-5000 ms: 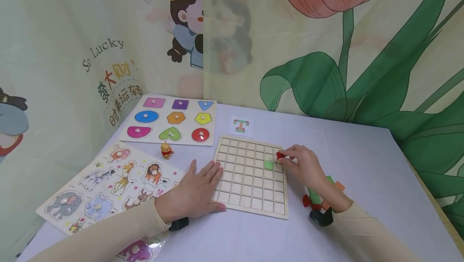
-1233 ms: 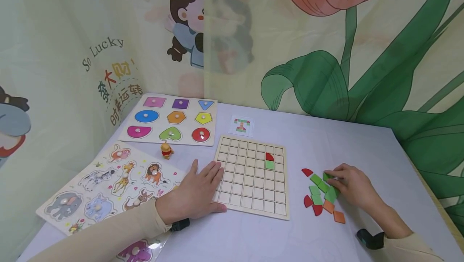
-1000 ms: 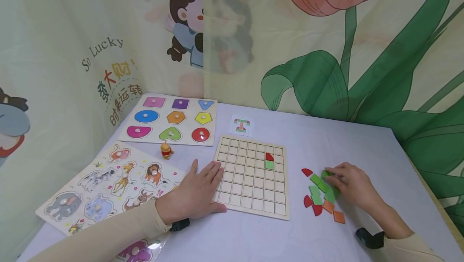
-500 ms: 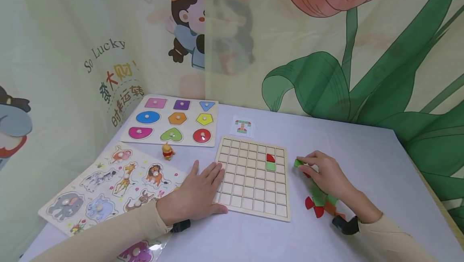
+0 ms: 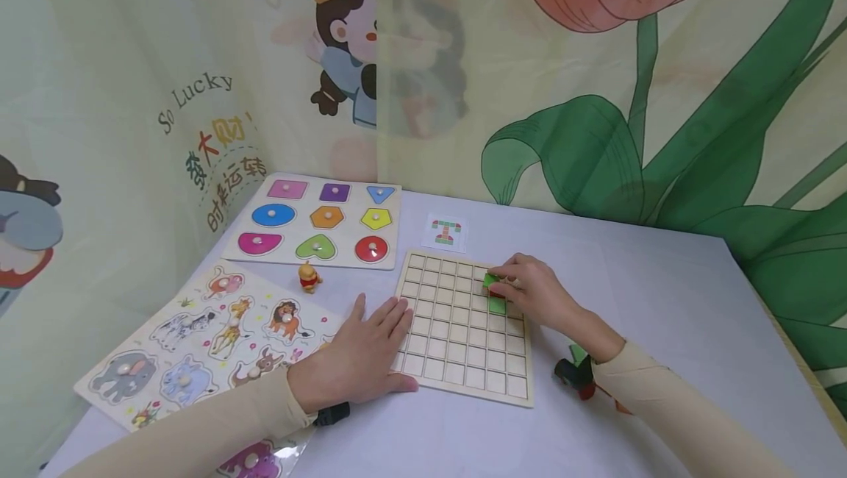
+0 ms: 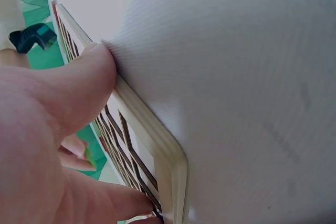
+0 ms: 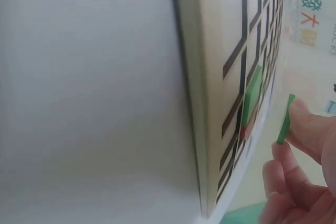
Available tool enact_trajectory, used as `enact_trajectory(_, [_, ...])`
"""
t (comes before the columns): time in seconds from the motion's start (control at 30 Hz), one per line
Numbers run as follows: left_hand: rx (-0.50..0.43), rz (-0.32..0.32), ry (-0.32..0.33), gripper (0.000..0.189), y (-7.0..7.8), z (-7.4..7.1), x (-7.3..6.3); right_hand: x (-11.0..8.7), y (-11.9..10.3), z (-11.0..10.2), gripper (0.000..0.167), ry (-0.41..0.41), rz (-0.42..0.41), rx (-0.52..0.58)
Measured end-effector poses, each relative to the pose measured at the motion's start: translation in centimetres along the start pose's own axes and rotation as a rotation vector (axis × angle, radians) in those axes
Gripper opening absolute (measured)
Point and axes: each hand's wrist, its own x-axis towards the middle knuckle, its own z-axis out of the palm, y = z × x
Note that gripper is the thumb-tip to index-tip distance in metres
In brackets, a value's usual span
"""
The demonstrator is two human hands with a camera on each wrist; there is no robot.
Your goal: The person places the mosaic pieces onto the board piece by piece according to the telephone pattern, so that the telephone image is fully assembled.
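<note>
A wooden grid board (image 5: 450,345) lies on the table. My left hand (image 5: 360,353) rests spread along its left side, and the thumb (image 6: 92,72) lies on the rim in the left wrist view. Over the board's upper right part, my right hand (image 5: 539,290) pinches a green square tile (image 7: 285,119) between thumb and fingertips. The right wrist view shows that tile held apart from the grid. A green tile (image 5: 498,306) sits in a cell, with a red quarter-round piece (image 7: 249,124) in the cell beyond, partly covered by the hand in the head view.
Loose pieces, among them a green tile (image 5: 578,353), lie right of the board, mostly hidden by the right forearm. Behind it is a pattern card (image 5: 446,232). A shape puzzle (image 5: 390,243), an animal puzzle (image 5: 198,360) and a small bear figurine (image 5: 308,278) stand left.
My right hand placed the red quarter-round piece, took a green tile from the loose pieces and carried it left over the board. The left hand stays on the board's edge.
</note>
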Motion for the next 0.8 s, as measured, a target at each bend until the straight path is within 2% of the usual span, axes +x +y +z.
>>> enact_trajectory(0.23, [-0.001, 0.002, 0.007, 0.096, 0.0, 0.1, 0.0, 1.2, -0.5, 0.9, 0.027, -0.042, -0.016, -0.048])
enact_trajectory(0.4, [0.007, -0.001, 0.001, 0.096, 0.0, 0.1, -0.1, 1.4, -0.5, 1.3, 0.024, -0.052, -0.052, -0.083])
enact_trajectory(0.8, [0.017, 0.002, 0.01, 0.095, 0.1, -0.1, 0.0, 1.7, -0.6, 1.2, 0.028, -0.072, -0.053, -0.1])
